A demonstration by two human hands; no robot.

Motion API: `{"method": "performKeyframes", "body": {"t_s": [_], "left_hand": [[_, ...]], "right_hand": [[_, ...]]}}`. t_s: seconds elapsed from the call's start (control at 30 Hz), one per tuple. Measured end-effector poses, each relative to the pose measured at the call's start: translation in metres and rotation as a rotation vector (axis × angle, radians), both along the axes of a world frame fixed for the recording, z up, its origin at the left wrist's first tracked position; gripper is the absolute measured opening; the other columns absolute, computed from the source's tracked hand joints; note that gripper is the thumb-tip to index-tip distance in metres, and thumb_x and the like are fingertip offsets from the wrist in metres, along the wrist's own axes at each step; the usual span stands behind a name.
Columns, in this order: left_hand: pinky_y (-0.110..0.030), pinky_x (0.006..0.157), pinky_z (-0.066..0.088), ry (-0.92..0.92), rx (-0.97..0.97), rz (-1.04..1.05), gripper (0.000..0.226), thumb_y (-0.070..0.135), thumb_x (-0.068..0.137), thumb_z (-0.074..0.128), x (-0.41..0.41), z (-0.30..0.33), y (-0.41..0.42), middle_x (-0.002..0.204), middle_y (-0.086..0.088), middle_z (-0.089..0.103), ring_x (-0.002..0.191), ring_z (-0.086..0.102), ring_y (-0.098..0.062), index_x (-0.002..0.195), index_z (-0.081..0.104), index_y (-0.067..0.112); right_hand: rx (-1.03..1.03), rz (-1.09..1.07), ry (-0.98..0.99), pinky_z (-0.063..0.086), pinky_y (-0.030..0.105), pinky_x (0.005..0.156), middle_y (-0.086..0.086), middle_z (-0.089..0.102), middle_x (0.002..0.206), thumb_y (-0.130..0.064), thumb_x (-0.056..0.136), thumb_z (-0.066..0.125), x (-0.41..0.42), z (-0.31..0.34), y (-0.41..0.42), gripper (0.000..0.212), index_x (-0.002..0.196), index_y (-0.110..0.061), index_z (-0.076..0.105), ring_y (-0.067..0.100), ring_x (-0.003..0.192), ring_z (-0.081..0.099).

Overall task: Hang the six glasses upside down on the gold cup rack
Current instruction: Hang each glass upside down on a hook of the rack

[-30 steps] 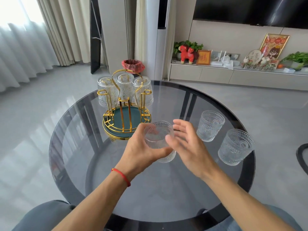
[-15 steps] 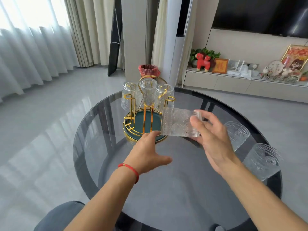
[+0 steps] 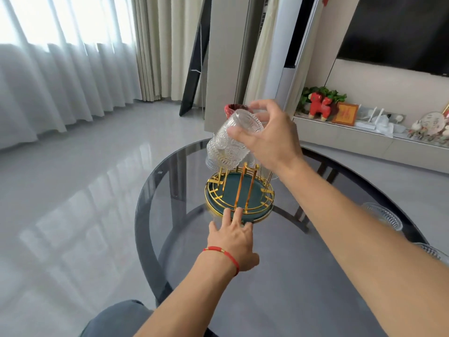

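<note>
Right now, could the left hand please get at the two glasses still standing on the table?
Probably not directly: the left hand rests by the rack, while both glasses stand at the table's far right edge, beyond the outstretched right arm.

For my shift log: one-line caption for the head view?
Right hand lowers an inverted glass toward the gold rack; left hand steadies its base.
</note>
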State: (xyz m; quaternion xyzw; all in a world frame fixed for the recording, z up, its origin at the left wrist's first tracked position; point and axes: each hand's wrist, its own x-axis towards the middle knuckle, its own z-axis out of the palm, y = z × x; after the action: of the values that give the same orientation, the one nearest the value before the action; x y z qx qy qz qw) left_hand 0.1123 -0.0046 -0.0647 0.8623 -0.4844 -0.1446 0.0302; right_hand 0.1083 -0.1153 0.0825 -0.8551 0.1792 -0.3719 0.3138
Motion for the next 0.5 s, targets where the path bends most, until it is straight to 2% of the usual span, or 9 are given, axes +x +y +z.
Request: {"method": "performKeyframes", "body": {"t_s": [0.07, 0.17, 0.27, 0.5], "left_hand": [[-0.067, 0.122, 0.022, -0.003, -0.006, -0.006, 0.072, 0.047, 0.096, 0.064, 0.002, 0.000, 0.000, 0.173, -0.010, 0.003, 0.159, -0.004, -0.037, 0.156, 0.036, 0.018], [-0.067, 0.122, 0.023, 0.011, -0.013, -0.010, 0.068, 0.046, 0.096, 0.064, 0.003, 0.000, 0.001, 0.173, -0.011, 0.004, 0.159, -0.005, -0.037, 0.153, 0.039, 0.018], [-0.065, 0.121, 0.026, 0.011, -0.011, -0.009, 0.065, 0.045, 0.095, 0.064, 0.004, 0.000, 0.001, 0.171, -0.012, 0.007, 0.158, -0.003, -0.036, 0.150, 0.043, 0.017], [-0.062, 0.118, 0.030, 0.001, -0.013, 0.005, 0.058, 0.044, 0.095, 0.063, 0.002, 0.002, 0.000, 0.170, -0.012, 0.011, 0.157, 0.002, -0.035, 0.144, 0.047, 0.016]], "right_hand": [[-0.032, -0.011, 0.031, 0.039, 0.009, 0.075, -0.003, 0.062, 0.128, -0.046, 0.077, 0.087, 0.010, -0.007, 0.001, 0.071, 0.136, -0.022, 0.056, 0.011, 0.109, 0.057], [-0.055, -0.021, 0.074, 0.042, 0.019, 0.080, -0.007, 0.059, 0.120, -0.045, 0.075, 0.088, 0.019, -0.018, 0.003, 0.071, 0.135, -0.021, 0.056, 0.011, 0.109, 0.057], [-0.084, -0.031, 0.141, 0.040, 0.026, 0.085, 0.001, 0.063, 0.125, -0.044, 0.075, 0.088, 0.024, -0.030, 0.003, 0.070, 0.133, -0.020, 0.057, 0.012, 0.107, 0.053], [-0.226, -0.097, 0.255, 0.032, 0.021, 0.081, 0.010, 0.068, 0.126, -0.046, 0.078, 0.086, 0.031, -0.046, 0.008, 0.067, 0.127, -0.008, 0.060, 0.027, 0.116, 0.061]]}}
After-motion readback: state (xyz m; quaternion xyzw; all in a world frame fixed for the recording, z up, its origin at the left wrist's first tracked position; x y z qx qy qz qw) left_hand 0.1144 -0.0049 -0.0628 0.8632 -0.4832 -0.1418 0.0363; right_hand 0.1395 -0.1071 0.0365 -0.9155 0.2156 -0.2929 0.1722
